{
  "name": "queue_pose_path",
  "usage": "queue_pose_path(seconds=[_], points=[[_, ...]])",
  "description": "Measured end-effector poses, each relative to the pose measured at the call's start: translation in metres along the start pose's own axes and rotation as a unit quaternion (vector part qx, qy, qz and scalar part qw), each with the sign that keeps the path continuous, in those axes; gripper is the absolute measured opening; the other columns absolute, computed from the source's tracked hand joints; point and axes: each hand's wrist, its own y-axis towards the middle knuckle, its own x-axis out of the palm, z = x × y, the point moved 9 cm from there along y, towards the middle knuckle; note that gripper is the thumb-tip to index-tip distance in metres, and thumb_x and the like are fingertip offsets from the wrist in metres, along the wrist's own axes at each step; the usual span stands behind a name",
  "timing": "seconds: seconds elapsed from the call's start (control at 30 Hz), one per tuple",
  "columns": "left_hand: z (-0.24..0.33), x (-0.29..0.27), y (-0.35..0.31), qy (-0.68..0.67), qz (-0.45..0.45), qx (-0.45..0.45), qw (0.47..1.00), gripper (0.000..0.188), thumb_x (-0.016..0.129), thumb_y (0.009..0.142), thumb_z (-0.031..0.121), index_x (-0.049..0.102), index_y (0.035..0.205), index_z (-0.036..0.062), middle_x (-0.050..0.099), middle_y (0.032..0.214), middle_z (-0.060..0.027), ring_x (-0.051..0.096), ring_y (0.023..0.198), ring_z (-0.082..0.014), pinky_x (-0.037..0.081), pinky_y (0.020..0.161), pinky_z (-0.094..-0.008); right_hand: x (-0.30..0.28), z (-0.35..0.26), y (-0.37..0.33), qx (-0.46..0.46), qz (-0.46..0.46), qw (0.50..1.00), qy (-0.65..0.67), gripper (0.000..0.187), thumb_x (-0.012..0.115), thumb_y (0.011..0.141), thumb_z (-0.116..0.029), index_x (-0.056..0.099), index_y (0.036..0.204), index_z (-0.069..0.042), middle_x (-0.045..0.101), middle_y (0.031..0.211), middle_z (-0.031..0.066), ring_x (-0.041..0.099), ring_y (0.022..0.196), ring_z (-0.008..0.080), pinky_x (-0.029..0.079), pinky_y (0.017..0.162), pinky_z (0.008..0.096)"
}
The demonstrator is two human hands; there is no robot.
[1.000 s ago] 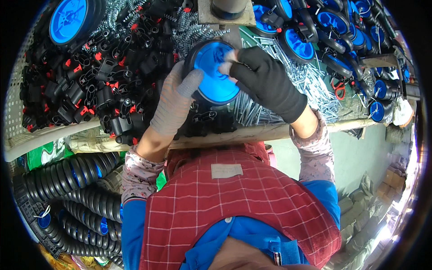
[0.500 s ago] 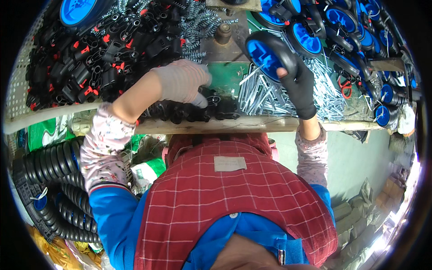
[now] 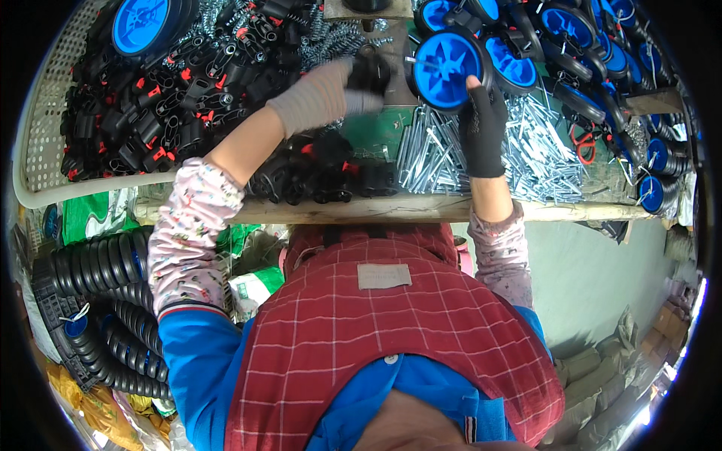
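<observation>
My right hand [image 3: 483, 131], in a black fingerless glove, grips a black-tyred wheel [image 3: 447, 69] with a blue hub, its thumb on the rim. A thin metal pin [image 3: 412, 59] sticks out of the hub toward the left. My left hand [image 3: 320, 98], in a pale knitted glove, is closed on a black plastic part [image 3: 369, 72] over the metal block. Its fingers and the part are smeared by motion. Below the wheel lies a heap of silver pins [image 3: 432, 154]. More black plastic parts [image 3: 323, 169] sit along the bench's near edge, below my left hand.
A white perforated tray [image 3: 37, 177] holds black parts with red tabs [image 3: 143, 135]. Coil springs [image 3: 331, 45] lie behind my left hand. Blue-hubbed wheels [image 3: 564, 30] crowd the right, near red-handled scissors [image 3: 585, 146]. The bench's wooden edge [image 3: 421, 209] runs before me.
My left hand has risen from the near parts to the metal block and now has a black part. My right hand has moved slightly left, turning the wheel's hub more toward view.
</observation>
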Motion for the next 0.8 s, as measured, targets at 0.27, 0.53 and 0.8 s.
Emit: queue_pose_path(seconds=[0.27, 0.53, 0.8], points=[[-0.042, -0.009, 0.014, -0.326, 0.062, -0.180, 0.926, 0.044, 0.074, 0.089, 0.037, 0.065, 0.111, 0.0004, 0.070, 0.095, -0.0113, 0.071, 0.082, -0.0196, 0.059, 0.072, -0.0330, 0.031, 0.001, 0.005, 0.025, 0.056, 0.998, 0.018, 0.041, 0.071, 0.091, -0.027, 0.062, 0.118, 0.003, 0.067, 0.101, 0.0069, 0.059, 0.090, 0.0139, 0.047, 0.083, 0.0295], [-0.041, -0.007, 0.014, -0.351, 0.053, -0.161, 0.921, 0.047, 0.075, 0.088, 0.038, 0.065, 0.113, 0.0002, 0.070, 0.098, -0.0113, 0.071, 0.085, -0.0204, 0.059, 0.076, -0.0333, 0.063, -0.007, -0.007, -0.005, 0.006, 0.999, -0.031, 0.045, 0.070, 0.093, -0.027, 0.056, 0.125, 0.001, 0.066, 0.101, 0.0087, 0.060, 0.089, 0.0165, 0.048, 0.080, 0.0312], [0.003, -0.075, -0.024, 0.075, 0.183, 0.000, 0.980, 0.040, 0.069, 0.093, 0.042, 0.067, 0.110, 0.0064, 0.071, 0.096, -0.0056, 0.068, 0.085, -0.0176, 0.055, 0.078, -0.0299, 0.101, -0.023, -0.006, -0.092, -0.072, 0.976, -0.182, 0.084, 0.077, 0.085, -0.019, 0.031, 0.153, -0.001, 0.066, 0.118, 0.0171, 0.069, 0.100, 0.0241, 0.054, 0.084, 0.0338]])
